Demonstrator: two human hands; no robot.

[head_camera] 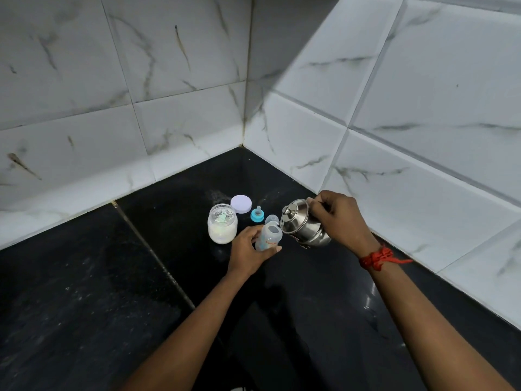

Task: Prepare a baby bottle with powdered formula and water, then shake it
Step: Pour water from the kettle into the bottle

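The left hand [248,249] was curled round the bottle [267,238], low by the counter [112,277], its open mouth leaning up and to the right. The right hand [338,218] gripped the jug [301,227] by its handle. The jug was tipped leftward, its lip just beside that mouth. The pour, I'd judge, hung on lip meeting mouth. The open jar [222,227] stood further left.

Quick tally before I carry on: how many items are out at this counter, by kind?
Baby bottle, held by left hand: 1
Steel jug, held by right hand: 1
Powder jar: 1
Loose closures (white jar lid, blue teat ring, clear cap): 3
Total: 6
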